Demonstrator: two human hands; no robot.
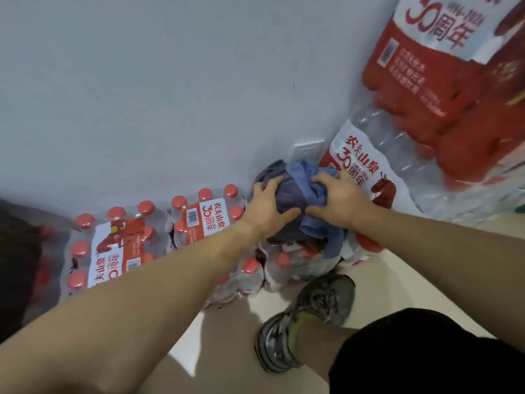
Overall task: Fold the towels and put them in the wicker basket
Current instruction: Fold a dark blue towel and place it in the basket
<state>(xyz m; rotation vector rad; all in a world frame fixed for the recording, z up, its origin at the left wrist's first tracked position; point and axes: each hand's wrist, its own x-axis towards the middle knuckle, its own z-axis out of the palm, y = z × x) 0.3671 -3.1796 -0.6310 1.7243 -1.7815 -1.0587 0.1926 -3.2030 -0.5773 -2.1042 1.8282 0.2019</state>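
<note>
A crumpled pile of towels lies on top of shrink-wrapped water bottle packs against the wall. The pile holds a dark grey towel (289,194) and a light blue towel (312,226) tangled together. My left hand (267,206) grips the grey towel from the left side. My right hand (338,200) clutches the blue towel from the right. Both hands are closed into the cloth. No wicker basket is in view.
Packs of red-capped water bottles (119,245) line the wall on the floor, and taller stacked packs (426,109) rise at the right. A wall socket (308,150) sits just behind the towels. My shoe (306,322) stands on the beige floor below.
</note>
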